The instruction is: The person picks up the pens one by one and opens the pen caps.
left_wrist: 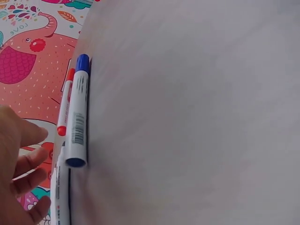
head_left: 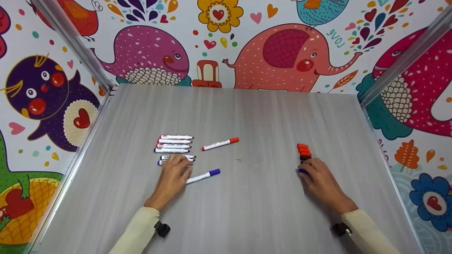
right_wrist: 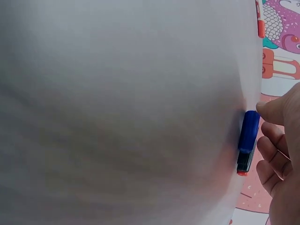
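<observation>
My left hand [head_left: 173,176] is over the lower end of a column of uncapped white markers [head_left: 173,150], its fingertips partly covering the lowest two. In the left wrist view its fingers [left_wrist: 30,183] are spread and loosely bent, with nothing between them. A blue-capped marker [head_left: 203,176] lies right beside that thumb. At the right, my right hand [head_left: 319,176] is at a blue cap [right_wrist: 249,131], which lies at the near end of a row of red and black caps [head_left: 304,151]. Its thumb tip is right at the cap's end, and the other fingers are loosely bent.
A red-capped marker [head_left: 220,144] lies slanted between the marker column and the caps. Small dark marks [head_left: 239,160] show on the grey wood-grain table [head_left: 247,211]. Metal posts and walls with cartoon animals enclose the table's sides and back.
</observation>
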### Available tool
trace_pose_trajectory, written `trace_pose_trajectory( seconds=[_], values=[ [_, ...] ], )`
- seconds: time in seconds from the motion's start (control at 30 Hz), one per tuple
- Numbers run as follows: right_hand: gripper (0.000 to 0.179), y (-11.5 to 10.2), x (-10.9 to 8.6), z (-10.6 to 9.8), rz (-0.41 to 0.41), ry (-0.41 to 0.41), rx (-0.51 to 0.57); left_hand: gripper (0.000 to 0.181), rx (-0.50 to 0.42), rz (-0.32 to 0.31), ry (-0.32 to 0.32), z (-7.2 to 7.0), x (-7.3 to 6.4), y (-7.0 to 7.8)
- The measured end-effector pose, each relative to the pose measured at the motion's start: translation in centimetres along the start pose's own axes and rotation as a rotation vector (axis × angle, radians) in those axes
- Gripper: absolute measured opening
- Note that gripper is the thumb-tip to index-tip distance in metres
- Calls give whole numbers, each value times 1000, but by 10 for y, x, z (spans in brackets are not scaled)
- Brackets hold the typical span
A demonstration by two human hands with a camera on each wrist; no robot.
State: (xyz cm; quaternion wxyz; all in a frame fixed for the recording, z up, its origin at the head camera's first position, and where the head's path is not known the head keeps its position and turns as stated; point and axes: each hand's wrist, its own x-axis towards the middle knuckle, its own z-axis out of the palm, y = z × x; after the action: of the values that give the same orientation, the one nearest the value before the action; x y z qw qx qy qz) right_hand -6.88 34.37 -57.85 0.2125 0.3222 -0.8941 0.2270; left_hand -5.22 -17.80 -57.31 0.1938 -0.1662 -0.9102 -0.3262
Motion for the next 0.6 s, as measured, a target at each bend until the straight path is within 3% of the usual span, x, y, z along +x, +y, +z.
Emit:
trace_pose_trajectory(
  seconds=[0.3, 0.6],
  values=[
    [39, -12, 4, 7, -5, -19, 5, 19, -31, -24, -28, 2, -7, 7],
    [35, -23, 16, 20, -73, -10, 25, 19, -77, -45, -52, 5, -11, 13]
  ],
)
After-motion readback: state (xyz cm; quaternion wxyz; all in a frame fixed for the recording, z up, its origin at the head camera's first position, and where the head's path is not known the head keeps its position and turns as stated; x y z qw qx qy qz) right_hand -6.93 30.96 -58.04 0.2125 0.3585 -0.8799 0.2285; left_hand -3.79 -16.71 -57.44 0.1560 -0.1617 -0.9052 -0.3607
